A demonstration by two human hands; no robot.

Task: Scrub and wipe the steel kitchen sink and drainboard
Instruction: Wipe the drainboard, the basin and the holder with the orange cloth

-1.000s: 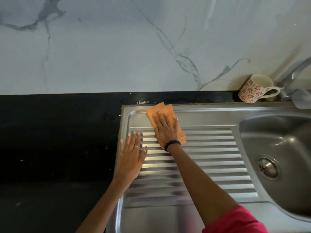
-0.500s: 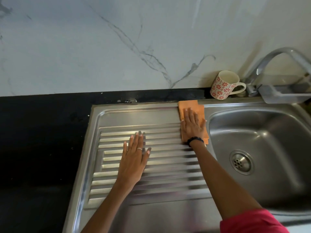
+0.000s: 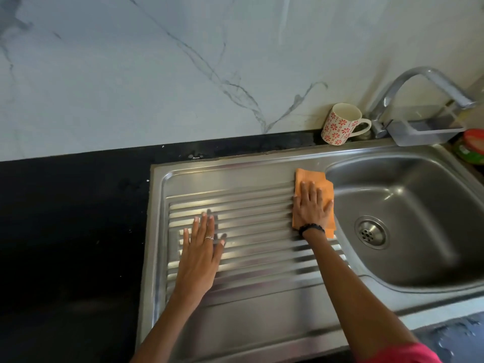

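A steel sink unit fills the counter: a ribbed drainboard (image 3: 248, 305) on the left and a basin (image 3: 419, 205) with a round drain (image 3: 371, 232) on the right. My right hand (image 3: 311, 205) presses flat, fingers straight, on a folded orange cloth (image 3: 309, 176) at the drainboard's far right, beside the basin's rim. On the ribs at the drainboard's left rests my left hand (image 3: 200, 248), flat with fingers spread, holding nothing.
A white mug with red flowers (image 3: 339, 124) stands against the marble wall behind the sink. A steel tap (image 3: 419, 85) and a grey caddy (image 3: 424, 132) are at the back right. Black countertop (image 3: 73, 231) extends left. A red-and-green container (image 3: 471, 148) sits at the right edge.
My right hand has slid the orange cloth from the drainboard's far left to its right end, then a little toward me. The left hand stays flat on the ribs.
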